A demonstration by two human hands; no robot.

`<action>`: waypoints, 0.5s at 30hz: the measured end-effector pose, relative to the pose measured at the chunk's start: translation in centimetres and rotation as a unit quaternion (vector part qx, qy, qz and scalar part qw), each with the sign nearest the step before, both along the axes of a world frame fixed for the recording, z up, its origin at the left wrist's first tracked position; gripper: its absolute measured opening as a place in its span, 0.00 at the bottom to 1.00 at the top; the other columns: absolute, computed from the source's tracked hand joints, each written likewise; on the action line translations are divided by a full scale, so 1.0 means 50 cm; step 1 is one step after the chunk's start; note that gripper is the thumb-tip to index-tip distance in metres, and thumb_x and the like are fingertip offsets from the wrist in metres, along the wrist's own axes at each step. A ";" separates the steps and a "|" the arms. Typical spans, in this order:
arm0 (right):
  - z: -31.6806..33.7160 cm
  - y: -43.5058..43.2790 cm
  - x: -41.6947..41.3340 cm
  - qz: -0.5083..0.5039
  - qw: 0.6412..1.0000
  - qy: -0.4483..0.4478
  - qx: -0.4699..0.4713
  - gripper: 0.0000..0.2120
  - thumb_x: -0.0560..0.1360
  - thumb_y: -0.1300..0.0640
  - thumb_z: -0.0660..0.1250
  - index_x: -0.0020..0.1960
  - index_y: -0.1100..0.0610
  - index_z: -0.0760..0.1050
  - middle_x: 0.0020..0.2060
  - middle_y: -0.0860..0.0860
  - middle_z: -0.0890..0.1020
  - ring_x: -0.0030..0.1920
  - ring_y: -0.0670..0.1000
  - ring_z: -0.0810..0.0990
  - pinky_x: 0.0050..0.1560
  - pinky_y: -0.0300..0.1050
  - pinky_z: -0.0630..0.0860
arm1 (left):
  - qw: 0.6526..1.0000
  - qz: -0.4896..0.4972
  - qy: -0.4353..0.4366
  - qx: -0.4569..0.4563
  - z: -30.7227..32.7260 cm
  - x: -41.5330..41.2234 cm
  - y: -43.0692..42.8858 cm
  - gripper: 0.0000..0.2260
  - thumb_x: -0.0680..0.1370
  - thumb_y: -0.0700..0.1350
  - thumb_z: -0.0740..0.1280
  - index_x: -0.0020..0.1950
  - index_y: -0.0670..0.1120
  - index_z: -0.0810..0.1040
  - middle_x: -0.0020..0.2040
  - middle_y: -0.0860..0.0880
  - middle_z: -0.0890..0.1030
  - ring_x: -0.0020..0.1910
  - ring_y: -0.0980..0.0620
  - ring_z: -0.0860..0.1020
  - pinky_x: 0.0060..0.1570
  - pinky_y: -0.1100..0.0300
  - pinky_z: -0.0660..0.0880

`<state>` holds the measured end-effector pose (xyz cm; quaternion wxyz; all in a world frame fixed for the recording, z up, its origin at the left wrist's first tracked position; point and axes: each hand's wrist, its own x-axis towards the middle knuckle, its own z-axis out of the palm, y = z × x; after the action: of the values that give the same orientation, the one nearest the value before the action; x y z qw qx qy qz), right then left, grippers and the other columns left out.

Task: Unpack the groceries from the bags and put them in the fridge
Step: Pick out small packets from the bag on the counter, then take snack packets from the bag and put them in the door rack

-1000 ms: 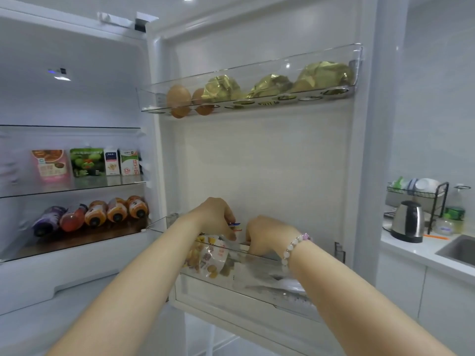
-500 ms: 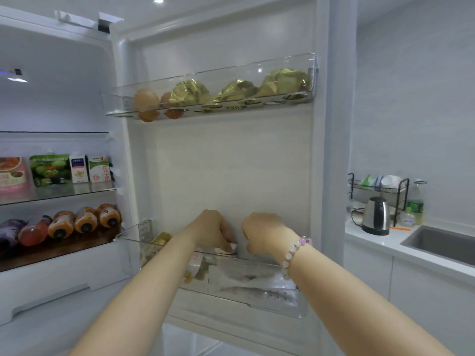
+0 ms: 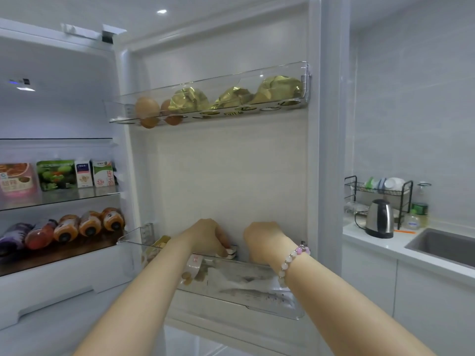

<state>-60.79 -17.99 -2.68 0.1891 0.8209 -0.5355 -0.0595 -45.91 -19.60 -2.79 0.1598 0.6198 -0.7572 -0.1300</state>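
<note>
The fridge stands open, and both my hands reach into the clear lower door bin (image 3: 267, 304). My left hand (image 3: 205, 236) curls over the top of a snack packet (image 3: 192, 268) standing in the bin, its fingers on a small white clip (image 3: 231, 251). To its right, my right hand (image 3: 264, 240), with a bead bracelet on the wrist, dips behind the bin's rim; its fingers are hidden. A clear bag with a fish (image 3: 254, 295) lies along the bin's bottom. The upper door rack (image 3: 210, 98) holds two brown eggs (image 3: 147, 107) and gold foil packets (image 3: 189, 100).
Inside the fridge, cartons and packets (image 3: 77, 174) stand on a glass shelf and several bottles (image 3: 87, 223) lie on the shelf below. At right a white counter carries a steel kettle (image 3: 379, 218), a dish rack (image 3: 383, 191) and a sink (image 3: 447, 246).
The view has swung rightward, then back a little. My left hand has shifted right along the packet's top, and the coloured clip it pinched is gone from view. My right hand stays in the bin.
</note>
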 end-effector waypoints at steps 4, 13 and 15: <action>0.009 0.014 -0.008 -0.007 1.000 -0.014 -0.002 0.10 0.77 0.61 0.59 0.56 0.60 0.75 0.48 0.53 0.78 0.49 0.56 0.78 0.42 0.41 0.68 | 1.000 0.008 0.003 -0.006 0.001 -0.004 0.014 0.13 0.71 0.43 0.70 0.55 0.47 0.81 0.53 0.52 0.77 0.56 0.53 0.76 0.49 0.65 0.70; 0.031 0.070 -0.032 -0.019 0.996 -0.057 -0.064 0.03 0.75 0.61 0.62 0.42 0.57 0.71 0.40 0.51 0.75 0.44 0.55 0.75 0.37 0.40 0.66 | 0.967 0.045 0.057 -0.244 0.001 -0.037 0.053 0.14 0.77 0.46 0.64 0.62 0.50 0.75 0.60 0.49 0.71 0.60 0.50 0.70 0.56 0.57 0.70; 0.047 0.090 -0.041 0.000 0.991 -0.085 -0.106 0.03 0.75 0.58 0.63 0.43 0.57 0.70 0.44 0.53 0.77 0.48 0.55 0.75 0.43 0.42 0.65 | 0.953 0.041 0.043 -0.297 0.005 -0.044 0.072 0.14 0.77 0.45 0.63 0.62 0.50 0.75 0.59 0.49 0.71 0.61 0.51 0.69 0.54 0.59 0.69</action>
<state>-62.85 -13.49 -0.34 0.2291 0.7984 -0.5527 0.0677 -48.12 -16.02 -2.54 0.3740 0.5689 -0.7280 0.0808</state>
